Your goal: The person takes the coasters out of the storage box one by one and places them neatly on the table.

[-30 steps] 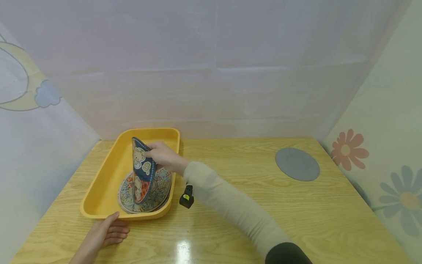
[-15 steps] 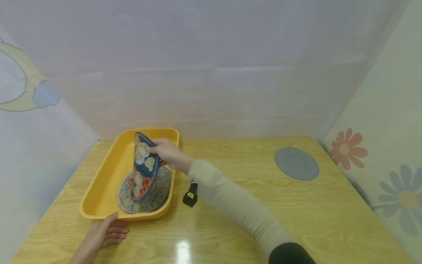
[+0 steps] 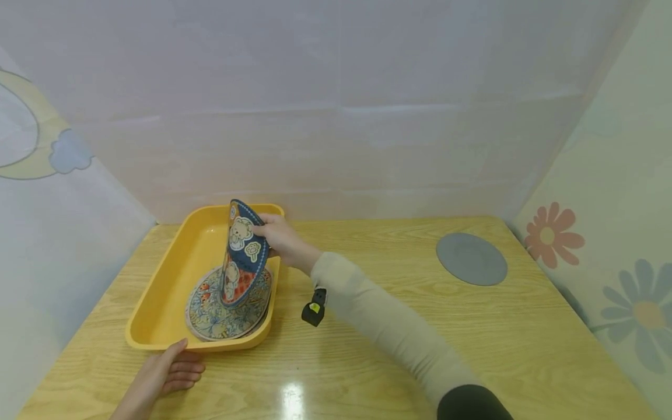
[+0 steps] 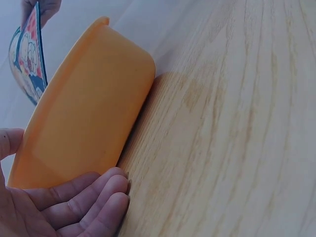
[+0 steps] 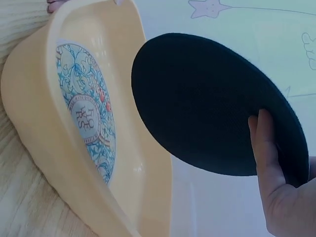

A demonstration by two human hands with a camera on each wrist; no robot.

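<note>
My right hand pinches the edge of a round mat, held up on edge and bowed above the yellow tray. Its front carries bears on blue and red patches; the right wrist view shows its plain black back. Below it, a round mat with floral print and a lettered centre lies in the tray, with more mat edges under it. At the tray's near side my left hand holds the rim, thumb over the edge and fingers against the outer wall.
A grey round mat lies at the right rear of the wooden table. Printed cloth walls rise behind the table and at both sides. A small black device hangs at the right wrist.
My right hand has lifted the bear mat and moved it a little right and away from me, uncovering more of the floral mat. The left hand stays at the tray's rim.
</note>
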